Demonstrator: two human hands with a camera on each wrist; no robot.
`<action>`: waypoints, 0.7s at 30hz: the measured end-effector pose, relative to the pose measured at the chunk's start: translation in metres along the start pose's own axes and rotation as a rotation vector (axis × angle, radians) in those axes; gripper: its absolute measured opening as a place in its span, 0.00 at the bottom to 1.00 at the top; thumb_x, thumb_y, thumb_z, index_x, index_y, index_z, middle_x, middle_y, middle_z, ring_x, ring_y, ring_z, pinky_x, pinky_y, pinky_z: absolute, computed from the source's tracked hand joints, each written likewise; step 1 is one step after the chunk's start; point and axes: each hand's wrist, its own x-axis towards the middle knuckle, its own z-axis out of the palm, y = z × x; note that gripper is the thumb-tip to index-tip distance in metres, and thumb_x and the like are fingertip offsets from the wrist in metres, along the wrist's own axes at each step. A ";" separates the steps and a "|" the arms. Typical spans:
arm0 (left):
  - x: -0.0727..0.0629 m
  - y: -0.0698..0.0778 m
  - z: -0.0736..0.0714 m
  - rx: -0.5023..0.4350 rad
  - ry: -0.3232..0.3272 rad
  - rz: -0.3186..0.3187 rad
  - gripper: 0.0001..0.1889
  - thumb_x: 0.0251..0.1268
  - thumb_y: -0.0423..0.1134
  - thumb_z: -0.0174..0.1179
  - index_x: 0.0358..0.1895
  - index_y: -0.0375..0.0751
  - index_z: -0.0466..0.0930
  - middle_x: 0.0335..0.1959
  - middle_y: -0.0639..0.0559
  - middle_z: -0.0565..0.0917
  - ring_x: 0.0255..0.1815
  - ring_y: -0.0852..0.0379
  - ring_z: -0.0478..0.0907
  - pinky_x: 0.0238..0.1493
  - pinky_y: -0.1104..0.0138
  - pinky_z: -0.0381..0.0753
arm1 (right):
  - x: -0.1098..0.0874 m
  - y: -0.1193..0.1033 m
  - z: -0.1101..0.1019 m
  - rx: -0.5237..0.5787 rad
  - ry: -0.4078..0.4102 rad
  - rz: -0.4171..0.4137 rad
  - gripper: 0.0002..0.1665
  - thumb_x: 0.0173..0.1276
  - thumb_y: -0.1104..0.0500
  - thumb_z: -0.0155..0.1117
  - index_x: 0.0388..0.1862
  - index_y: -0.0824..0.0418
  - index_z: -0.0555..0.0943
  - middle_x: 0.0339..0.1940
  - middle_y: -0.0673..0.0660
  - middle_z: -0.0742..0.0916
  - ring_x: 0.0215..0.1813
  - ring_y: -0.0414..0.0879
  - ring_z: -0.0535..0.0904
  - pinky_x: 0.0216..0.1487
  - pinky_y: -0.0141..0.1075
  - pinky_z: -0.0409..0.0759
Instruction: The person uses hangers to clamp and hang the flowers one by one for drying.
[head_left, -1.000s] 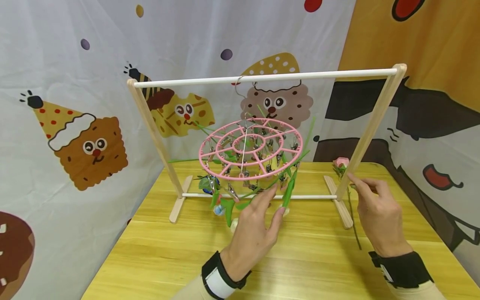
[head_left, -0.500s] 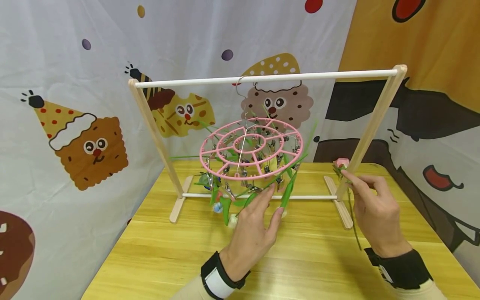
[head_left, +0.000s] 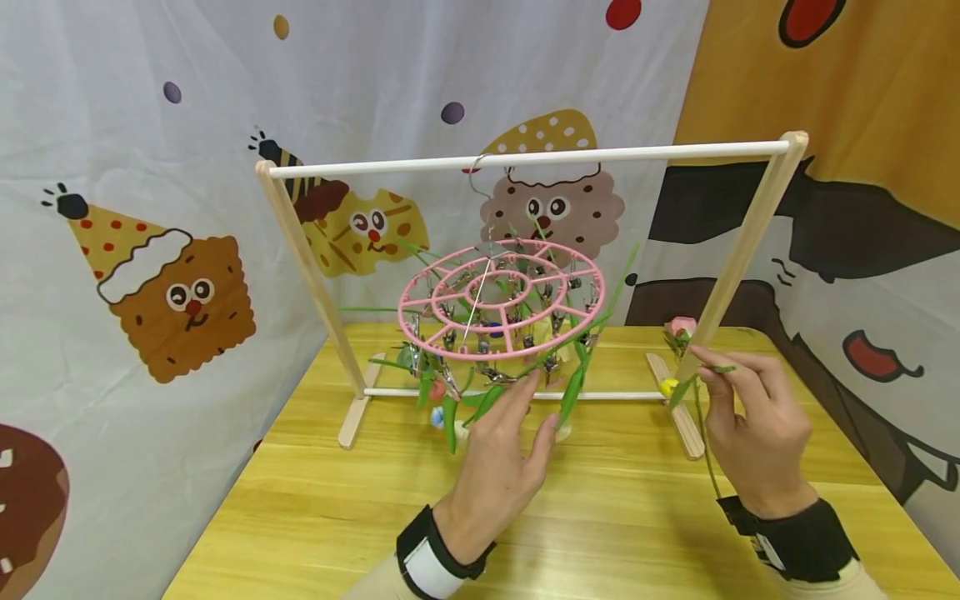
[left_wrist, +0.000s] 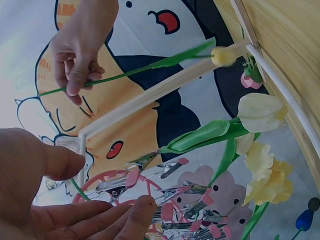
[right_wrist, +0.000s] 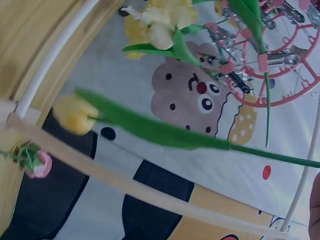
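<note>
My right hand (head_left: 761, 425) pinches the green stem of a yellow tulip (right_wrist: 75, 114), whose bloom hangs downward beside the right post. In the left wrist view, the tulip stem (left_wrist: 125, 74) passes between thumb and fingers. A round pink clip hanger (head_left: 506, 356) hangs by its hook from the stand's top rod. Artificial flowers dangle from its metal clips (left_wrist: 192, 190), among them a white tulip (left_wrist: 262, 112) and a ruffled yellow flower (left_wrist: 270, 175). My left hand (head_left: 498, 458) is at the hanger's near lower side, fingers straight and thumb apart, fingertips right at the clips.
The wooden stand has a white top rod (head_left: 637, 153), a right post (head_left: 738, 258) and a low white crossbar (head_left: 615, 395). Behind the right foot a pink rose (head_left: 681, 327) lies on the wooden table (head_left: 600, 517). A printed cloth (head_left: 337, 75) hangs behind.
The hanger has turned slightly, with its clips and flowers shifting. The yellow tulip's bloom has come into view beside the right post as my right hand moved. My left hand has barely moved.
</note>
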 end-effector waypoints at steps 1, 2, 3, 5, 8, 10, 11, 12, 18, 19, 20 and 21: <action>0.000 0.000 -0.001 0.001 0.000 -0.006 0.30 0.88 0.36 0.69 0.84 0.26 0.75 0.80 0.30 0.84 0.81 0.38 0.85 0.77 0.56 0.89 | 0.001 -0.002 0.001 0.016 0.015 0.016 0.26 0.91 0.50 0.70 0.47 0.75 0.93 0.37 0.77 0.89 0.34 0.70 0.82 0.60 0.12 0.75; -0.001 -0.001 -0.001 0.002 0.002 -0.012 0.30 0.88 0.36 0.69 0.84 0.27 0.75 0.80 0.30 0.84 0.81 0.38 0.85 0.77 0.56 0.89 | 0.002 -0.004 0.001 0.032 0.029 0.033 0.26 0.90 0.50 0.71 0.47 0.75 0.93 0.37 0.78 0.89 0.34 0.69 0.83 0.62 0.11 0.76; -0.001 -0.001 -0.001 0.003 0.003 -0.018 0.30 0.89 0.36 0.69 0.83 0.27 0.75 0.79 0.30 0.84 0.81 0.38 0.85 0.77 0.56 0.89 | 0.003 -0.006 0.001 0.050 0.038 0.050 0.25 0.89 0.51 0.72 0.47 0.76 0.93 0.37 0.78 0.89 0.35 0.63 0.86 0.62 0.12 0.77; -0.002 -0.002 -0.002 0.007 0.012 -0.018 0.29 0.88 0.36 0.69 0.83 0.27 0.76 0.78 0.30 0.85 0.80 0.38 0.86 0.77 0.56 0.89 | 0.005 -0.009 0.001 0.086 0.053 0.085 0.24 0.88 0.53 0.73 0.46 0.77 0.93 0.36 0.79 0.88 0.38 0.50 0.89 0.61 0.13 0.79; -0.003 -0.003 -0.002 0.025 0.027 -0.006 0.29 0.88 0.37 0.69 0.81 0.25 0.77 0.76 0.28 0.86 0.78 0.36 0.87 0.75 0.55 0.91 | 0.006 -0.011 0.001 0.172 0.059 0.152 0.20 0.87 0.60 0.74 0.46 0.81 0.91 0.37 0.81 0.86 0.46 0.30 0.89 0.58 0.14 0.84; -0.003 -0.004 -0.002 0.042 0.039 0.004 0.28 0.88 0.38 0.69 0.80 0.24 0.78 0.75 0.27 0.86 0.77 0.35 0.88 0.74 0.55 0.91 | 0.006 -0.012 0.001 0.252 0.059 0.202 0.16 0.85 0.66 0.74 0.46 0.85 0.89 0.38 0.80 0.87 0.48 0.27 0.88 0.55 0.15 0.86; -0.003 -0.005 -0.002 0.052 0.046 0.010 0.28 0.88 0.38 0.69 0.80 0.24 0.78 0.75 0.27 0.87 0.76 0.35 0.89 0.74 0.55 0.91 | 0.005 -0.012 0.001 0.290 0.059 0.228 0.15 0.84 0.69 0.73 0.47 0.86 0.88 0.40 0.77 0.89 0.47 0.27 0.89 0.54 0.16 0.87; -0.002 -0.005 -0.002 0.059 0.053 0.013 0.28 0.88 0.38 0.69 0.79 0.23 0.78 0.74 0.26 0.87 0.76 0.34 0.89 0.74 0.55 0.91 | 0.005 -0.012 0.000 0.327 0.057 0.254 0.14 0.83 0.71 0.73 0.47 0.88 0.87 0.42 0.74 0.90 0.46 0.28 0.90 0.53 0.16 0.88; 0.001 -0.006 -0.002 0.084 0.096 0.002 0.26 0.89 0.39 0.69 0.76 0.23 0.82 0.71 0.27 0.89 0.73 0.35 0.91 0.71 0.55 0.93 | 0.001 -0.013 0.000 0.442 0.038 0.358 0.11 0.82 0.77 0.71 0.51 0.90 0.86 0.50 0.52 0.96 0.41 0.32 0.92 0.48 0.18 0.89; 0.002 -0.006 -0.002 0.083 0.100 -0.005 0.25 0.89 0.39 0.69 0.75 0.23 0.82 0.70 0.27 0.89 0.72 0.36 0.92 0.70 0.55 0.93 | 0.000 -0.013 0.000 0.454 0.035 0.371 0.10 0.81 0.77 0.70 0.51 0.90 0.86 0.50 0.53 0.96 0.41 0.32 0.92 0.48 0.18 0.89; 0.003 -0.006 -0.002 0.080 0.103 -0.012 0.24 0.89 0.39 0.68 0.75 0.23 0.83 0.70 0.27 0.90 0.71 0.36 0.92 0.69 0.55 0.94 | -0.001 -0.014 0.001 0.465 0.031 0.383 0.10 0.81 0.78 0.70 0.51 0.90 0.86 0.49 0.52 0.96 0.41 0.33 0.92 0.48 0.19 0.89; 0.003 -0.006 -0.002 0.077 0.104 -0.020 0.24 0.90 0.39 0.67 0.74 0.24 0.84 0.69 0.27 0.90 0.71 0.36 0.92 0.69 0.55 0.94 | -0.001 -0.014 0.002 0.477 0.028 0.395 0.10 0.80 0.79 0.70 0.51 0.91 0.86 0.49 0.53 0.97 0.41 0.34 0.92 0.49 0.20 0.90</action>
